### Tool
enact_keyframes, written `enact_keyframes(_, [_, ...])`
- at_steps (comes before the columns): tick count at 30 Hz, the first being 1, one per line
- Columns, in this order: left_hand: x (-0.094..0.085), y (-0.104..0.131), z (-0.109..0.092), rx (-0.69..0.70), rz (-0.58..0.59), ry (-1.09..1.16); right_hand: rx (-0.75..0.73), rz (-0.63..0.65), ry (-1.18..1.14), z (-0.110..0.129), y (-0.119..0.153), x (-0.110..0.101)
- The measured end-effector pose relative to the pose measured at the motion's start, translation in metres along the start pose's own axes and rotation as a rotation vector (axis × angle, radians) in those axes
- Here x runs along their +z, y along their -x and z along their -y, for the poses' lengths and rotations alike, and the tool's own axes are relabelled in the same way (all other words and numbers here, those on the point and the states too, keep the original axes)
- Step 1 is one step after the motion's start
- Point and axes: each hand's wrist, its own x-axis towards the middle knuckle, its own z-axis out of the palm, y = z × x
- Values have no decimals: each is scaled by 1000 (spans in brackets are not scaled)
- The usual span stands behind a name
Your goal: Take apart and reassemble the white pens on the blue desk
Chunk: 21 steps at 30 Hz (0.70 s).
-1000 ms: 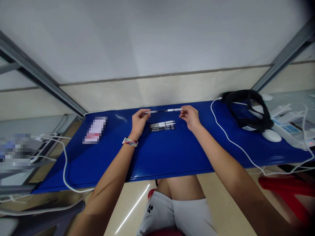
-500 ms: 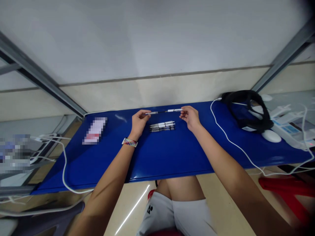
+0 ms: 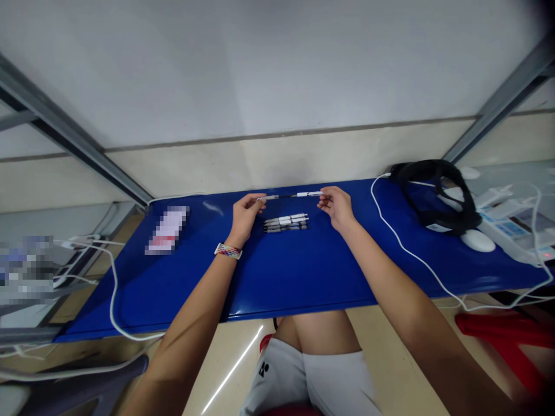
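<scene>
Between my hands, above the far part of the blue table [image 3: 195, 289], is a pen in line with its parts drawn out. My left hand [image 3: 248, 216] pinches the grey, clear-looking end of it. The white barrel [image 3: 309, 194] is pinched at its right end by my right hand [image 3: 337, 207]. A thin dark refill [image 3: 287, 196] shows between the two parts. Just below, several white and grey pens [image 3: 286, 222] lie side by side on the table, touching neither hand.
A pixelated pinkish flat item [image 3: 168, 230] lies at the left. On the right are a black headset strap [image 3: 437, 196], a white rounded device [image 3: 477, 240] and a white cable [image 3: 407, 251]. Another cable [image 3: 113, 294] hangs over the left edge.
My right hand has shifted very slightly to the right with the white barrel. The pens on the table have not moved.
</scene>
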Motion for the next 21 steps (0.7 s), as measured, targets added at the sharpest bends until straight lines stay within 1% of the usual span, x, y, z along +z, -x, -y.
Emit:
enact_keyframes(6, [0,0,0,6,3,-14,7,-7,-10,0,-1,0])
enact_keyframes(15, [-1,1,1,-1,5,39,10,-4,-19,-3,-3,-2])
enact_keyframes(21, [0,1,1,-7,-5,32,27,-13,-15,-1,-2,-1])
